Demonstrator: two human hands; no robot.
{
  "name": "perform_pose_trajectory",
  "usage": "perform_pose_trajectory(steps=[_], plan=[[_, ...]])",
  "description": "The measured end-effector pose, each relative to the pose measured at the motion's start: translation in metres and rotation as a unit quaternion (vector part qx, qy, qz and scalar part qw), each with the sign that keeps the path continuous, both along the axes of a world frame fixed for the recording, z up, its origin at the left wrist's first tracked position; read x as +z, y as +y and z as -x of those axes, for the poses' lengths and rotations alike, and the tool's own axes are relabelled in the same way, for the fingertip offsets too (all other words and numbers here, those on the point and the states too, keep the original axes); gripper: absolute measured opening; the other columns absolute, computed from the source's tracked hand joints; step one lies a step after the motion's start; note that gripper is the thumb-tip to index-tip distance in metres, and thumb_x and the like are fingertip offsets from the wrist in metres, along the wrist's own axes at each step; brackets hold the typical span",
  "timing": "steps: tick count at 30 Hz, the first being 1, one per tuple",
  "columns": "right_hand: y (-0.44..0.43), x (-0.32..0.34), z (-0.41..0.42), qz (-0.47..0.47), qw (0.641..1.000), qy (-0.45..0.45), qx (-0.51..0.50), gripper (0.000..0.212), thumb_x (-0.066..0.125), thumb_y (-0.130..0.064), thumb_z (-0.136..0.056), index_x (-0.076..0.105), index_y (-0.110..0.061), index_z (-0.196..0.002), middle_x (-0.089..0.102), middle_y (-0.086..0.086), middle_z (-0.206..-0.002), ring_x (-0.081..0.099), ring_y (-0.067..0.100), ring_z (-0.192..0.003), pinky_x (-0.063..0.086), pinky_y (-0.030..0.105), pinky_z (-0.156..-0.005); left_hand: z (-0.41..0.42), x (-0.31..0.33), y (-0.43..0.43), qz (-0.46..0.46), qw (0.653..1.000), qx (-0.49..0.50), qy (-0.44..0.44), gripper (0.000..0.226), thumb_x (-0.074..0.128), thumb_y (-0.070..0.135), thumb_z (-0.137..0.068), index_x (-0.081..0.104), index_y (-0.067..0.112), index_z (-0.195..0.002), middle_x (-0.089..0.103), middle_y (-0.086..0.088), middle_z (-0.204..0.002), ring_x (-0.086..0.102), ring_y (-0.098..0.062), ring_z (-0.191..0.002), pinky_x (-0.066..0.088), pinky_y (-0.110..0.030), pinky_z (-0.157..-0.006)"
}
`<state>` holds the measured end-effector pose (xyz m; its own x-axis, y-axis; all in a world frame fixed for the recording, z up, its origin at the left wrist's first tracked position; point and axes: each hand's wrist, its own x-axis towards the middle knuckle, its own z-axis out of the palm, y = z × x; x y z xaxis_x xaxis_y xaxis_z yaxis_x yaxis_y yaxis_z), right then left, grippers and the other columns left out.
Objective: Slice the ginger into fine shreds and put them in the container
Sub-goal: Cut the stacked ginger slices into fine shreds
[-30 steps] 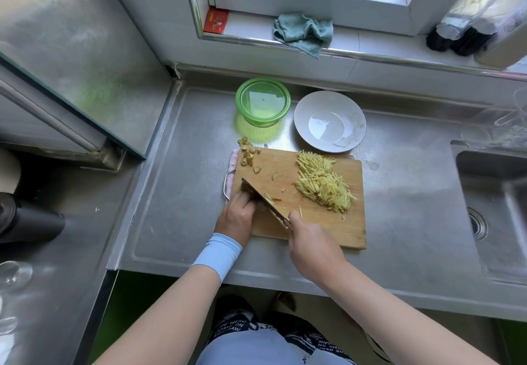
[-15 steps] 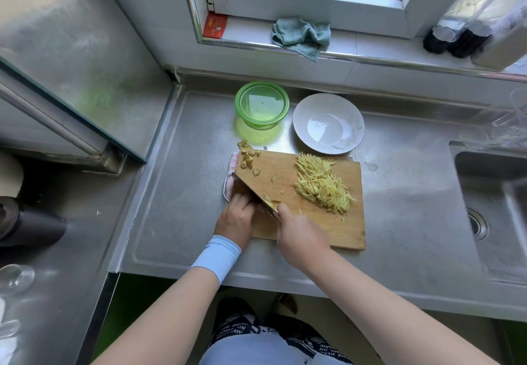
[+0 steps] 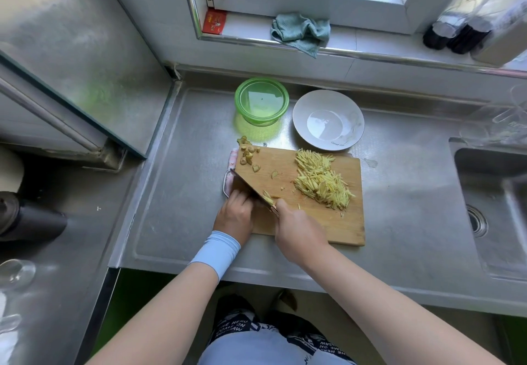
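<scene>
Ginger shreds [image 3: 322,183] heaped on the right half of the cutting board [image 3: 313,225], none in the green container [image 3: 261,102].
The right hand [image 3: 299,233] has its grip clamped on the knife [image 3: 249,189], the blade slanting across the board's left corner (pale slivers lie by it). The left hand [image 3: 233,216] curls just beside the blade; I cannot tell whether its grip pinches anything. The container stands on the worktop [image 3: 185,193] behind the board, beside a white plate [image 3: 302,125].
</scene>
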<state>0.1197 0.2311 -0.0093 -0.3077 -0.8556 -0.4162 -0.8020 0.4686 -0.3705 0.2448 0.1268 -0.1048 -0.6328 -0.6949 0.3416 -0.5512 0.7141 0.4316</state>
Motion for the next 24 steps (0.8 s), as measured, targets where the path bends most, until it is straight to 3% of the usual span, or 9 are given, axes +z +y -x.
perform_pose_trajectory(steps=[4,8,11,15,20,24], plan=[[0.011,0.002,0.002,0.007,1.000,-0.003,-0.001,0.010,0.035,-0.014,-0.097,0.031,-0.022,-0.093,0.051,0.009,-0.070,0.051,0.036,-0.063,0.035,0.038,-0.050,-0.004,0.000,-0.001,-0.012,1.000,-0.008,-0.011,0.022,0.079,-0.008,-0.066,0.071,0.007,-0.081,0.066,-0.011,-0.085,0.059,-0.029,-0.084,0.046,-0.032,-0.068],[0.021,0.001,0.003,-0.002,1.000,0.011,0.006,0.013,0.035,-0.011,-0.097,0.033,-0.020,-0.105,0.050,0.007,-0.071,0.049,0.034,-0.063,0.034,0.038,-0.051,-0.005,0.001,0.000,-0.020,0.999,-0.012,-0.027,0.023,0.077,-0.010,-0.065,0.071,0.006,-0.080,0.067,-0.012,-0.087,0.064,-0.032,-0.085,0.052,-0.033,-0.062],[0.010,-0.001,-0.002,-0.009,1.000,0.017,0.005,0.016,0.036,-0.009,-0.095,0.028,-0.023,-0.097,0.050,0.009,-0.070,0.048,0.034,-0.060,0.027,0.035,-0.045,-0.005,0.001,0.001,-0.012,1.000,-0.008,-0.021,0.020,0.079,-0.009,-0.065,0.070,0.005,-0.076,0.066,-0.012,-0.083,0.061,-0.031,-0.078,0.049,-0.034,-0.060],[0.000,0.001,-0.001,-0.009,1.000,0.005,0.002,0.012,0.037,-0.012,-0.096,0.030,-0.022,-0.098,0.057,0.015,-0.082,0.051,0.037,-0.068,0.025,0.034,-0.047,-0.004,0.005,0.002,0.004,1.000,-0.010,-0.003,0.024,0.081,-0.010,-0.063,0.072,0.006,-0.080,0.067,-0.011,-0.085,0.055,-0.026,-0.081,0.042,-0.029,-0.064],[0.015,0.005,0.002,0.001,1.000,0.002,0.000,0.015,0.035,-0.014,-0.098,0.027,-0.023,-0.089,0.050,0.010,-0.070,0.050,0.035,-0.061,0.034,0.038,-0.048,-0.005,0.007,0.002,-0.013,1.000,-0.016,-0.006,0.033,0.078,-0.011,-0.064,0.077,0.009,-0.091,0.070,-0.010,-0.094,0.057,-0.026,-0.089,0.051,-0.030,-0.057],[0.013,0.002,-0.001,0.001,1.000,0.012,0.003,0.012,0.036,-0.013,-0.098,0.029,-0.020,-0.093,0.045,0.007,-0.065,0.046,0.032,-0.057,0.029,0.036,-0.046,-0.004,0.004,0.003,-0.011,1.000,-0.011,-0.008,0.027,0.073,-0.011,-0.067,0.075,0.007,-0.088,0.068,-0.011,-0.089,0.056,-0.026,-0.086,0.052,-0.031,-0.056]])
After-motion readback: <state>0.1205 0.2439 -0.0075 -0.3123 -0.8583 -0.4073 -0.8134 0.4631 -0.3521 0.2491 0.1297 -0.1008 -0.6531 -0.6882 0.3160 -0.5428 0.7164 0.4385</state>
